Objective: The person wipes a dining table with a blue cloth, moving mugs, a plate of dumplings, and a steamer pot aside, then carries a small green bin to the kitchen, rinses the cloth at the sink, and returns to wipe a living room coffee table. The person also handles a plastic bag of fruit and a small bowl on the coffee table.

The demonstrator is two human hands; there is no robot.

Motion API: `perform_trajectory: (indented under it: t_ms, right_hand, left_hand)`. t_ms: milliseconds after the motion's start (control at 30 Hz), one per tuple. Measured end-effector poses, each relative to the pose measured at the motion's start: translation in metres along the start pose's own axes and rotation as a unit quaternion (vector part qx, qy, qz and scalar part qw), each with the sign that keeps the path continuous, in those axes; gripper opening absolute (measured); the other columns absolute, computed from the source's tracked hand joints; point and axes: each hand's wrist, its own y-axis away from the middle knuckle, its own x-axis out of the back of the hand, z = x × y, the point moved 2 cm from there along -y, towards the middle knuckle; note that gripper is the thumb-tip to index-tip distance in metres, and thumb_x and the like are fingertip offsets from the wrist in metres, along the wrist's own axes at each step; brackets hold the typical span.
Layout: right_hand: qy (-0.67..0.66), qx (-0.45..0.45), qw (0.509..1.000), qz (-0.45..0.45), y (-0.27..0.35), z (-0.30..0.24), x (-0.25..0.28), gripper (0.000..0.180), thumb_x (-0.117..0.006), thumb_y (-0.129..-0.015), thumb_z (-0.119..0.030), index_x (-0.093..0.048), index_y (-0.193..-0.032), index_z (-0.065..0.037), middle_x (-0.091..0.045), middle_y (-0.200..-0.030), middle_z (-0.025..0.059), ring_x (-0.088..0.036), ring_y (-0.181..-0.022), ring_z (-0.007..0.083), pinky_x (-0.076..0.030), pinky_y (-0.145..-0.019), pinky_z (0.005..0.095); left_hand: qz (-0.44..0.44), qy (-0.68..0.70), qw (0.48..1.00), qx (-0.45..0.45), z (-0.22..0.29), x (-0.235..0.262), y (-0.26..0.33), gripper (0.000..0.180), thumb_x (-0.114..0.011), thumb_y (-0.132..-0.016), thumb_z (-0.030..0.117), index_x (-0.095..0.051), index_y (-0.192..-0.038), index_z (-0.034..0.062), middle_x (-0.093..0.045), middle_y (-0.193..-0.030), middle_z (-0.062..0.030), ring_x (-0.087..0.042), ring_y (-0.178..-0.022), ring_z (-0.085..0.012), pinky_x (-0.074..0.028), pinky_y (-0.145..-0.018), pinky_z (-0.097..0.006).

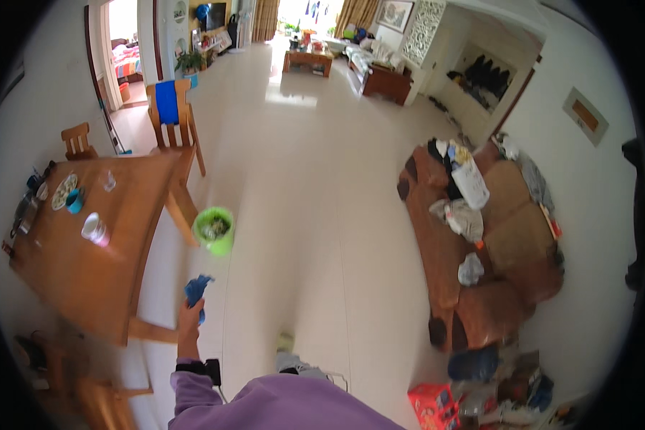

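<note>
My left hand [189,317] reaches forward over the floor, closed round a crumpled blue cloth [196,289]. Part of the cloth sticks up above the fingers and a bit hangs beside them. Just ahead of it, by the table leg, a light green bin [223,246] stands on the floor, apart from my hand and filled with mixed scraps. To the left is a wooden table [132,229] bearing a white and pink cup [95,229], a teal mug [74,201], a clear glass [109,180] and a plate of food [65,192]. My right hand is out of view.
A brown sofa [437,265] piled with clothes and bags stands at the right. Bags and a red package [434,407] crowd the lower right. A wooden chair [173,129] with a blue cloth over its back stands beyond the table. Farther off is a coffee table [307,64].
</note>
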Motion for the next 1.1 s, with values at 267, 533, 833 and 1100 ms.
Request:
perform_trajectory:
  t_ms: [267,533,833,1100]
  right_hand:
    - [-0.029,0.288,0.957,-0.011,-0.059,-0.591,-0.154,0.03,-0.054,-0.087,-0.018,-0.054,-0.112,-0.001,-0.06,-0.099,0.0118,-0.064,-0.075,0.0254,-0.055,-0.062,0.0347]
    - [-0.058,0.274,0.96,0.009,-0.112,-0.846,-0.266,0.025,-0.055,-0.085,-0.012,-0.056,-0.108,-0.001,-0.062,-0.089,0.0104,-0.063,-0.069,0.0224,-0.054,-0.058,0.0354]
    - [0.027,-0.033,0.999,-0.005,-0.172,-0.847,-0.302,0.022,-0.056,-0.084,-0.013,-0.059,-0.101,0.001,-0.063,-0.095,0.0117,-0.063,-0.087,0.0189,-0.051,-0.076,0.0318]
    - [-0.081,0.24,0.967,0.005,-0.236,-1.398,-0.425,0.024,-0.053,-0.088,-0.021,-0.057,-0.101,-0.001,-0.063,-0.089,0.012,-0.064,-0.075,0.0206,-0.054,-0.063,0.0343]
  left_hand:
    - [0.103,0.067,0.992,0.029,0.034,0.007,-0.186,0.022,-0.065,-0.079,0.018,-0.058,-0.091,0.0016,-0.056,-0.07,-0.003,-0.052,-0.055,-0.0127,-0.043,-0.047,-0.029]
    - [0.107,0.139,0.981,0.085,0.19,-0.158,-0.427,0.016,-0.063,-0.082,0.015,-0.054,-0.091,0.005,-0.053,-0.065,-0.0034,-0.052,-0.051,-0.0137,-0.04,-0.04,-0.027]
    - [-0.122,0.119,0.985,0.005,0.414,-0.556,-0.766,0.025,-0.064,-0.082,0.017,-0.054,-0.098,0.0005,-0.055,-0.077,-0.0041,-0.057,-0.063,-0.0157,-0.047,-0.052,-0.027]
    - [-0.026,0.211,0.961,0.176,0.435,-0.628,-0.974,0.02,-0.065,-0.083,0.023,-0.054,-0.092,0.0085,-0.053,-0.073,-0.0043,-0.055,-0.06,-0.0173,-0.047,-0.051,-0.032]
